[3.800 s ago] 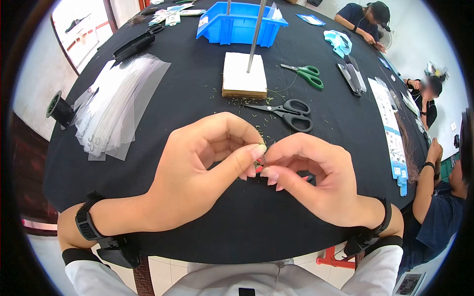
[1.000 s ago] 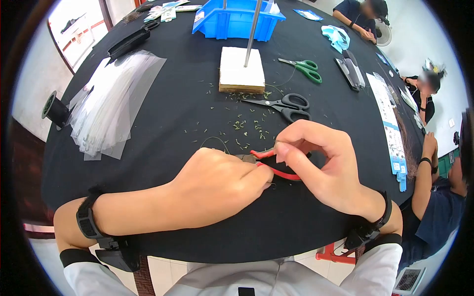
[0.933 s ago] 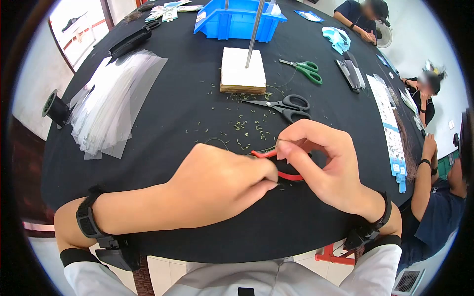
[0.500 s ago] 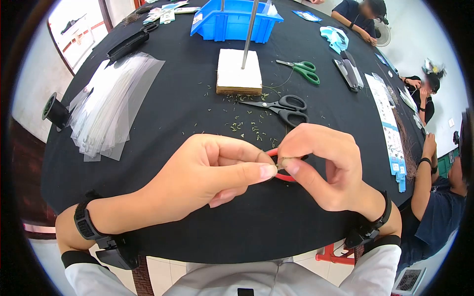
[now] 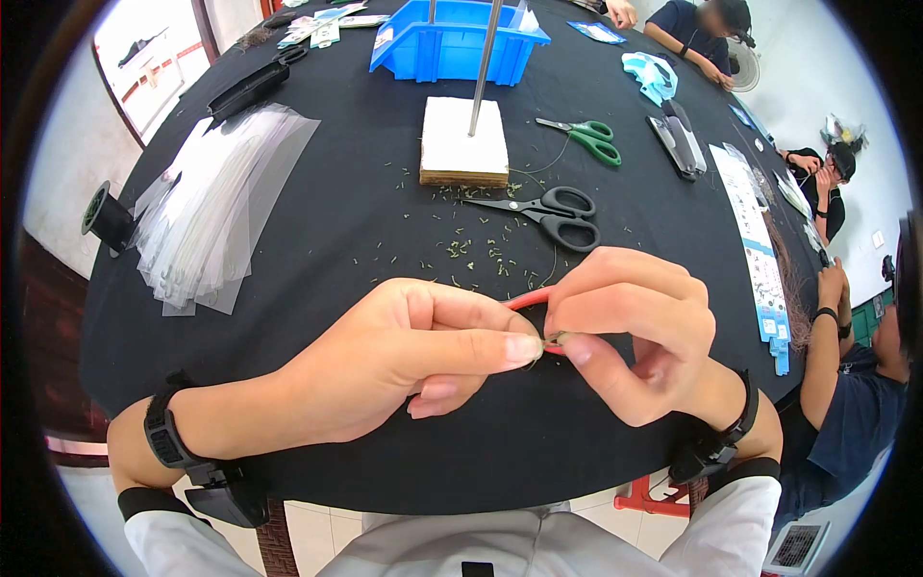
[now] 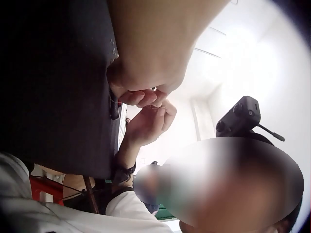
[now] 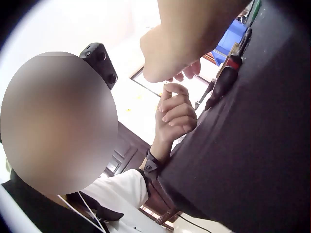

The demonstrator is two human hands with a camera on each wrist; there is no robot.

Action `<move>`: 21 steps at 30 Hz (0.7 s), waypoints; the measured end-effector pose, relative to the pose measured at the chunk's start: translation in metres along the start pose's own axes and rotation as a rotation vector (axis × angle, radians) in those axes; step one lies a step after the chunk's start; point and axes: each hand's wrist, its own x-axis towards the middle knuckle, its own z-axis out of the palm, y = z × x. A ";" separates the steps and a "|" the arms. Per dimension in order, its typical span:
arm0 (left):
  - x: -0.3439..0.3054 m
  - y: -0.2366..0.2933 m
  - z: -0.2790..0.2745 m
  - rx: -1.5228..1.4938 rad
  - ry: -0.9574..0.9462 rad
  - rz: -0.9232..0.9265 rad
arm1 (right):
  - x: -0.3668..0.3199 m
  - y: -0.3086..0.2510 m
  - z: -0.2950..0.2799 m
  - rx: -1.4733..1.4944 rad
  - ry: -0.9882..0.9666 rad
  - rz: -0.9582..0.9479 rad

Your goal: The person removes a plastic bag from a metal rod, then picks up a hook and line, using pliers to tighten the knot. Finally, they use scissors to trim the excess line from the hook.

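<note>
My left hand [image 5: 423,351] pinches a thin greenish thread-like line [image 5: 555,339] between thumb and forefinger, thumb on top. Close against it, my right hand [image 5: 635,327] pinches the same line with thumb and fingertips. Most of the line is hidden by the fingers. Under the hands lie red-handled pliers [image 5: 529,299], largely covered; their dark and red handle [image 7: 227,77] shows in the right wrist view. In the left wrist view the fingertips of the left hand [image 6: 146,73] and the right hand [image 6: 148,124] meet.
Beyond the hands lie black scissors [image 5: 567,219], green scissors [image 5: 594,142] and scattered green clippings [image 5: 461,248]. A metal rod rises from a white-topped block [image 5: 461,144] before a blue bin [image 5: 457,43]. Plastic sleeves [image 5: 216,212] and a spool [image 5: 111,216] are left; a stapler [image 5: 678,144] is right.
About a second ago my left hand lay knuckles-up over the pliers; it has since turned thumb-up and met the right fingertips. My right fingers have curled in more. Another person's hand appears at the far edge.
</note>
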 end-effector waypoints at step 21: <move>-0.001 0.002 0.003 -0.036 0.019 -0.018 | -0.001 0.002 0.002 -0.184 0.070 -0.238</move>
